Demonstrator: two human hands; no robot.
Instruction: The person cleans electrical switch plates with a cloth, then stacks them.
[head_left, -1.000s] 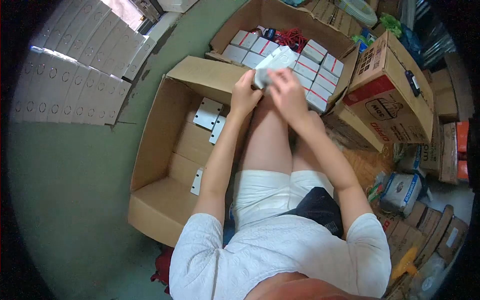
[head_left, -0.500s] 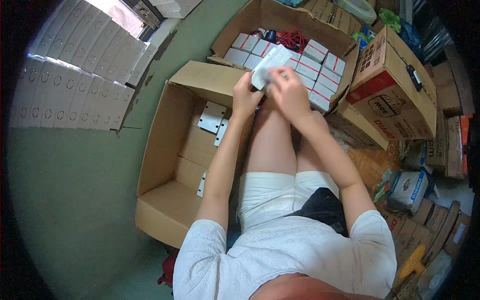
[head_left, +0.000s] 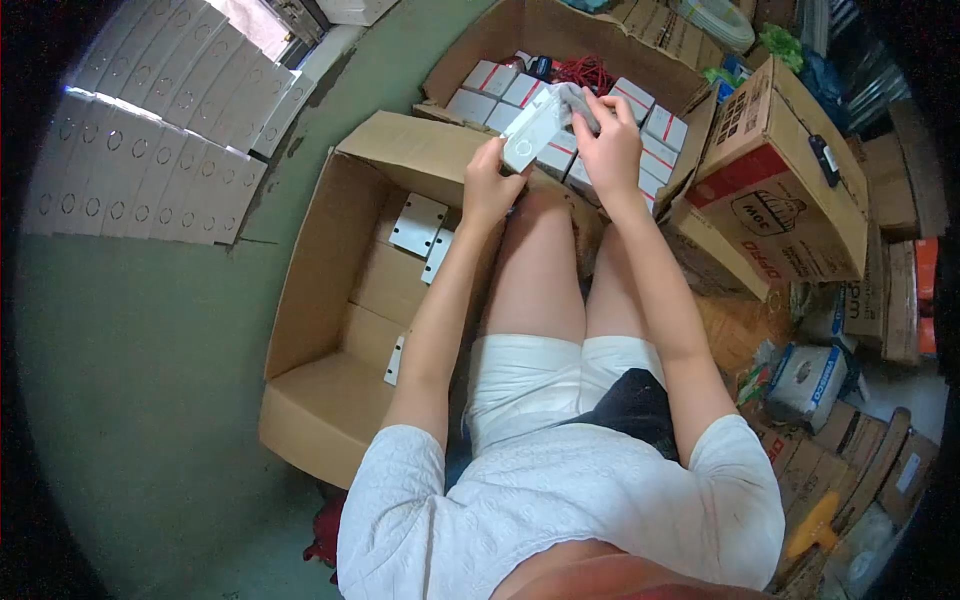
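Green floor (head_left: 150,350) lies beside an open carton (head_left: 312,270). Watching remotely, I see the left hand (head_left: 490,185) gripping the near end of a white box (head_left: 528,138); the right hand (head_left: 612,150) pinches a grey cloth (head_left: 582,104) at its far end. I'd wipe lightly, with the box held steady. It looks slim and smooth, marked with a faint circle, held above red-striped packs (head_left: 488,78).

White case (head_left: 537,130), grey cloth (head_left: 580,104), red-striped boxes (head_left: 664,127)
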